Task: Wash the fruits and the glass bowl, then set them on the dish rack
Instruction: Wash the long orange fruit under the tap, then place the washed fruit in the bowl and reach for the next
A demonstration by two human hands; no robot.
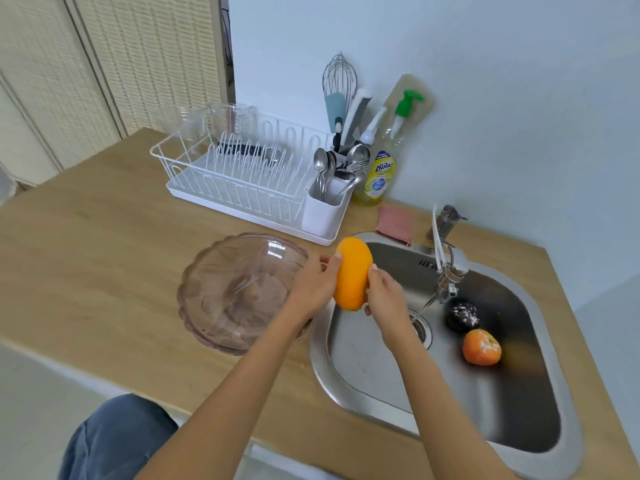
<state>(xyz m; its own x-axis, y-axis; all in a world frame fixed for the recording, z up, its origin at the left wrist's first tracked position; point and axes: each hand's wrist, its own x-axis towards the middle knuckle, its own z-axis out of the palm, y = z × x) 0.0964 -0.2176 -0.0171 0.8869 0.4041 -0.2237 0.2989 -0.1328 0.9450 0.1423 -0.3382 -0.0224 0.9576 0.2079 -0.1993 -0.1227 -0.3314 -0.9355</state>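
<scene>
A: Where is the mango (352, 273)?

B: Held upright between both hands, over the left rim of the sink (564, 362). The left hand (313, 284) curls round its left side with the thumb on top, and the right hand (384, 297) clasps its right side, fingers wrapped behind the fruit.

A: And the other fruits?

B: Both lie in the basin at about three o'clock from the mango. A dark avocado (462, 315) sits under the tap (446, 268), with white specks on its skin (water or foam, I cannot tell which). Just beside it at five o'clock rests an orange persimmon (482, 347).

A: The glass bowl (239, 292)?

B: On the wooden counter (104, 258) at nine o'clock from the mango, right way up, its rim just behind the left wrist.

A: The rack?

B: The white dish rack (242, 174) stands at eleven o'clock from the bowl, by the wall. Its cutlery holder (322, 209) at the right end carries spoons and forks. A yellow bottle of dish soap (379, 178) stands beside it, and a pink cloth (395, 224) lies at the sink's far edge.
</scene>
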